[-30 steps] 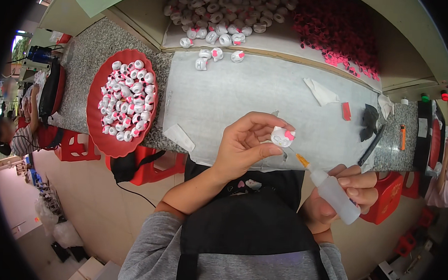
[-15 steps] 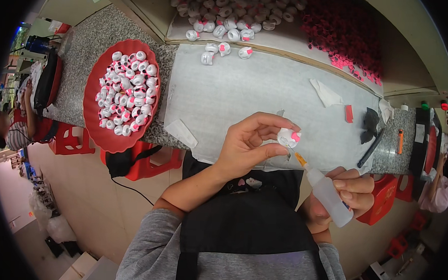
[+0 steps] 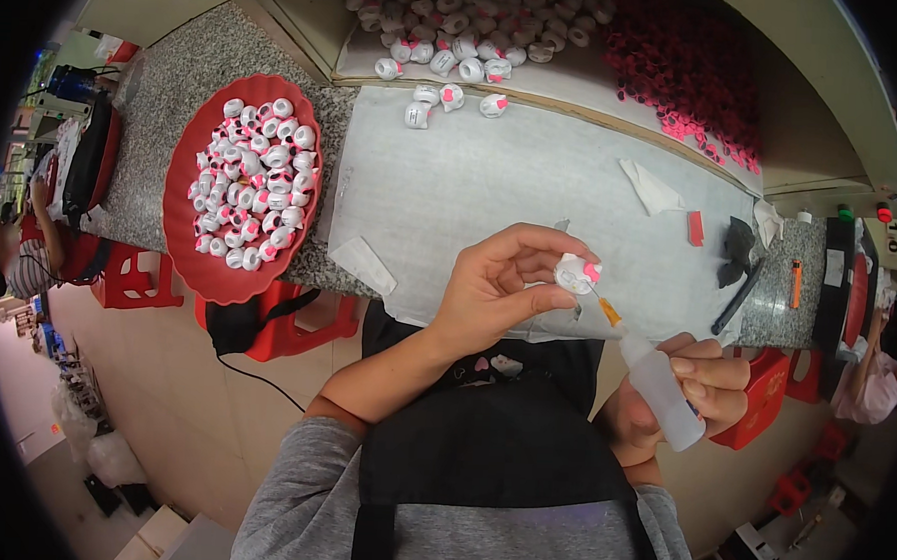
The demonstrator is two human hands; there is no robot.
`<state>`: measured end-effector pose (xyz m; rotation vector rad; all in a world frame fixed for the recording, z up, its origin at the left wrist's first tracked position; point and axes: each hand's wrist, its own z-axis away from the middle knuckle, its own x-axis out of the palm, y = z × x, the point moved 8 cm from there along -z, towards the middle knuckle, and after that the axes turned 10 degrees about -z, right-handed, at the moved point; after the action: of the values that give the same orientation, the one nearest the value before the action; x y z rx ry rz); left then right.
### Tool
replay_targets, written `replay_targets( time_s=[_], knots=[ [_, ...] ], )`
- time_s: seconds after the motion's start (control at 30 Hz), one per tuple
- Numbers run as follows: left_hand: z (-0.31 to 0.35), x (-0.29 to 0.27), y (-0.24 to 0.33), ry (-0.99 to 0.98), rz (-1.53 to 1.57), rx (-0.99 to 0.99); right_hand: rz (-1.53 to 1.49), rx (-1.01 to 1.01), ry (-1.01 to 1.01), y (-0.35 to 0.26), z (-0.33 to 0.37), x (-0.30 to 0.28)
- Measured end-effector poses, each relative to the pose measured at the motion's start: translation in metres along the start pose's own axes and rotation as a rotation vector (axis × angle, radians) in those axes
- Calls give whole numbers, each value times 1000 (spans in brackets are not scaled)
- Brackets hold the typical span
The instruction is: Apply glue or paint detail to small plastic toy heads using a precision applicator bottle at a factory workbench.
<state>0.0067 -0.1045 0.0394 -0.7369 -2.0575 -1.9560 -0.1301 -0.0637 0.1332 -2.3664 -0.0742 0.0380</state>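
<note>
Between the thumb and fingertips of my left hand (image 3: 493, 287) is a small white figure head (image 3: 572, 274) with a pink bow-like patch. My right hand (image 3: 699, 386) wraps round a translucent squeeze bottle (image 3: 661, 389), tilted up and to the left. An orange dispensing tip (image 3: 609, 312) with a thin needle runs from the bottle to the head. The needle's end is at the head's right side, close to the pink patch; whether it touches is too small to tell. Both hands are over the near edge of a white paper sheet (image 3: 422, 199).
On the left, a red scalloped tray (image 3: 181, 223) holds many similar heads. More white heads (image 3: 468, 69) and a heap of pink pieces (image 3: 692, 90) fill the shelf at the back. Right of the sheet lie a black pen-like stick (image 3: 738, 296) and an orange lighter (image 3: 796, 284).
The bottle's needle has shifted slightly up and right along the head, nearer the pink patch. My left hand keeps its hold with hardly any movement.
</note>
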Motion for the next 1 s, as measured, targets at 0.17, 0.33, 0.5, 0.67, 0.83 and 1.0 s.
replay_targets(
  time_s=[0.17, 0.33, 0.5, 0.67, 0.83, 1.0],
  knots=[
    [0, 1, -4, -8, -10, -23, -55, 49, -71, 3, 0, 3],
    [0, 1, 0, 5, -52, 13, -58, 56, -65, 4, 0, 4],
    [-2, 2, 5, -24, -134, 101, -54, 62, -76, 3, -3, 6],
    [-2, 4, 10, -41, -229, 145, -63, 67, -93, 7, -4, 11],
    [-1, 2, 12, -28, -309, 177, 6, -18, 4, 3, -2, 10],
    [-2, 1, 12, -27, -335, 207, 25, -16, 39, 5, -3, 6]
  ],
)
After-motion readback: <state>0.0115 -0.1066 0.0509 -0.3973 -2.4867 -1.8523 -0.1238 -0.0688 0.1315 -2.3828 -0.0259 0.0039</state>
